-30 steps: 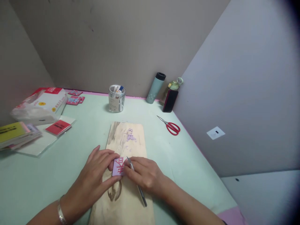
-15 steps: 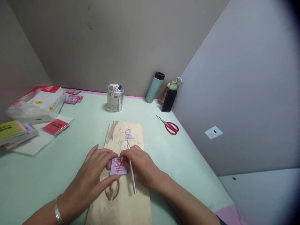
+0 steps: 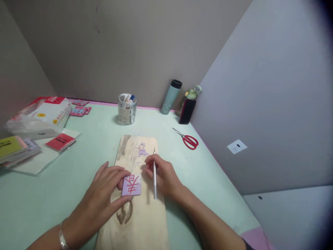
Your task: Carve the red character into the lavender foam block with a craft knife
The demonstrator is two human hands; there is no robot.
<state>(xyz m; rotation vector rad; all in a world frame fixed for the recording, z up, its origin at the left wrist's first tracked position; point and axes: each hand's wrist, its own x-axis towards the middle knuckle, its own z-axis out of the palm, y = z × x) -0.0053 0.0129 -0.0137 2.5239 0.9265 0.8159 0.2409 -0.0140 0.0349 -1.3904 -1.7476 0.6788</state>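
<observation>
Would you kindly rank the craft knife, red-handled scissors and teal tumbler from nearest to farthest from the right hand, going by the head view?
From the right hand:
1. Craft knife: in its grip.
2. Red-handled scissors: ahead and to the right, on the table.
3. Teal tumbler: farther back, beyond the scissors.

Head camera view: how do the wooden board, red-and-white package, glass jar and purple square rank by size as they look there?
1. Wooden board
2. Red-and-white package
3. Glass jar
4. Purple square, though it lies nearer than the jar
</observation>
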